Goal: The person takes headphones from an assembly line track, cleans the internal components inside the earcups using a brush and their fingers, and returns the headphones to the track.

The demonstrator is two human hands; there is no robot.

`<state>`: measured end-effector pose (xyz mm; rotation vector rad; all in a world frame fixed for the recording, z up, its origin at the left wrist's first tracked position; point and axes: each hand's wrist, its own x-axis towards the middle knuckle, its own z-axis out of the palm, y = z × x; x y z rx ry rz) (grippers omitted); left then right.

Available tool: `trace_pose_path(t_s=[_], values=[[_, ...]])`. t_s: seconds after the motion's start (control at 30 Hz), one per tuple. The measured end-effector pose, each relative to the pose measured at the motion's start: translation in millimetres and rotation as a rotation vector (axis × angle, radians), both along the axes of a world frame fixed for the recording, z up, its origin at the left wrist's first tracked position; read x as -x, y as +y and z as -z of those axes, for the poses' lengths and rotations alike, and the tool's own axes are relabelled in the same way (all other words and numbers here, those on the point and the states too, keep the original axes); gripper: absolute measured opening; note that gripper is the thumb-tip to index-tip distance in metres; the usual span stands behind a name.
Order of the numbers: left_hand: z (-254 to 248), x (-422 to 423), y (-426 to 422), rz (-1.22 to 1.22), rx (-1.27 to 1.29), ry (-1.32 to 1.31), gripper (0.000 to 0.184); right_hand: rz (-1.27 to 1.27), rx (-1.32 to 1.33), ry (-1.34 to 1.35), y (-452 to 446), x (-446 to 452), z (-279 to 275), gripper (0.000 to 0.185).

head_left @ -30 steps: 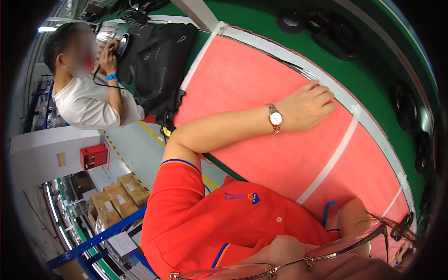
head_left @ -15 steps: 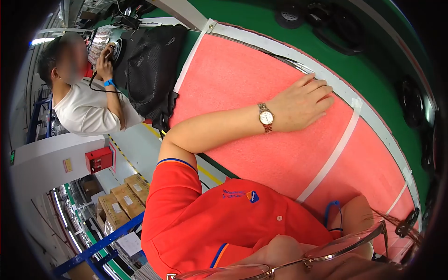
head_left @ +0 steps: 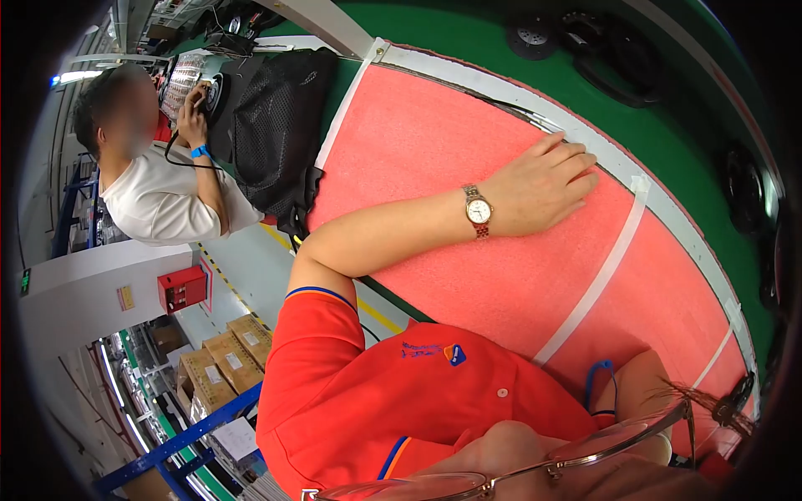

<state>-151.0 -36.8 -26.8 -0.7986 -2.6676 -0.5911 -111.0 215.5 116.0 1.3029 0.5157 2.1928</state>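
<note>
The left hand lies palm down on the pink mat, its fingers loosely spread and a little bent; nothing shows between them, though the underside of the palm is hidden. Its fingertips lie at the mat's far edge, near the white border. The wrist wears a watch. The right hand is not in view, so I cannot tell its grip; only the upper arm shows at the near right, with a blue strap beside it.

The mat covers the surface from the arm out to the right, crossed by white tape. It looks like thin foam: probably light, soft and easily dented or torn, with a matt face that should not be slippery. The tape and border seem to pin it down, so the best hold would be a pinch along a loose edge, with a flat palm steadying the middle.

Beyond the border, on the green surface, lie black round parts. To the left of the mat is a black mesh bag; past it a co-worker in a white shirt has a hand at a round thing. Cardboard boxes stand at the near left.
</note>
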Motion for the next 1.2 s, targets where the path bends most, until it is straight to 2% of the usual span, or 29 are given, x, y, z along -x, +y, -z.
trace_pose_path(t_s=[0.47,0.57,0.87,0.93,0.97,1.03,1.1,1.17,1.2], values=[[2.7,2.3,-1.0,0.015,-0.015,0.031,0.028,-0.028,0.005,-0.256,3.5,13.5,-5.8,0.01],[-2.3,0.6,-1.3,0.007,-0.008,-0.019,0.034,-0.017,-0.014,-0.293,7.3,15.3,-14.4,0.012],[-5.3,1.1,-1.5,0.015,0.005,-0.043,0.036,0.105,-0.057,-0.363,25.4,4.4,-56.4,0.016],[-5.0,1.8,-1.0,0.023,0.003,-0.042,0.036,-0.44,-0.595,-0.376,23.9,39.3,-54.8,0.029],[-5.8,2.0,-1.8,0.023,0.007,-0.056,0.036,-0.391,-0.917,-0.747,-12.6,40.1,-71.9,0.026],[-6.6,3.0,-2.7,0.041,0.013,-0.03,0.034,-0.697,-0.715,-0.881,-42.0,41.8,-59.2,0.021],[-5.5,3.2,-2.3,0.071,0.009,-0.011,0.032,-0.447,-0.939,-0.649,-75.2,24.7,-52.2,0.018],[-4.8,2.0,-1.6,0.034,-0.016,-0.002,0.033,-0.419,-0.923,-0.682,-84.3,44.3,-46.5,0.018],[16.1,4.9,7.0,0.003,-0.182,-0.153,0.033,-0.412,-0.911,-0.69,-90.7,28.8,-48.6,0.018]])
